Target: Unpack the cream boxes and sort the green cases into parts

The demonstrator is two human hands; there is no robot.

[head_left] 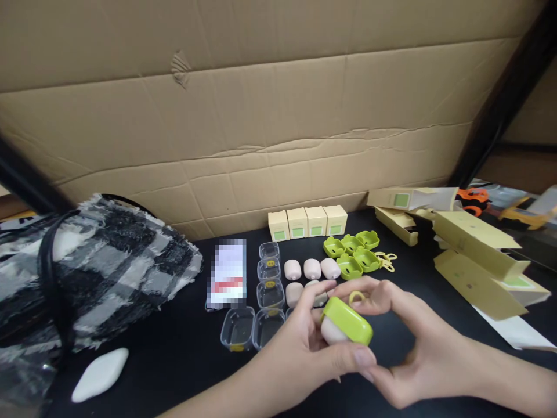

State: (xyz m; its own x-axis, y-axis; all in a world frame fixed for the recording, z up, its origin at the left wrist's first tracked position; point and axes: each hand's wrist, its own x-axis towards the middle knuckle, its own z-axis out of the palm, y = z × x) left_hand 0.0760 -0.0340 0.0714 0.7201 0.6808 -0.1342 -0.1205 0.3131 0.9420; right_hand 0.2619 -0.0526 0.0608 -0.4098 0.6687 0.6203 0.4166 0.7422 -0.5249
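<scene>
A rounded off-white case (333, 332), like an earbud case, sits partly inside a glossy green cover (350, 321) with a yellow-green ring (357, 297). My left hand (315, 342) wraps round the case from the left, its thumb along the lower edge. From the right, my right hand (418, 342) holds the cover, with fingers at the ring and the thumb near the lower corner. Just behind the hands stand several more off-white cases (312, 269), some partly hidden by my fingers. Further back right lie several empty green covers (366, 260) with ring straps (386, 261).
Several clear plastic containers (237, 328) stand left of the hands, beside a phone with a blurred screen (227, 273). Small yellow boxes (308, 222) line the cardboard wall (261, 116). Opened yellow packaging (474, 278) piles up right. A checked fabric bag (130, 267) and a white diamond-shaped object (100, 374) are left.
</scene>
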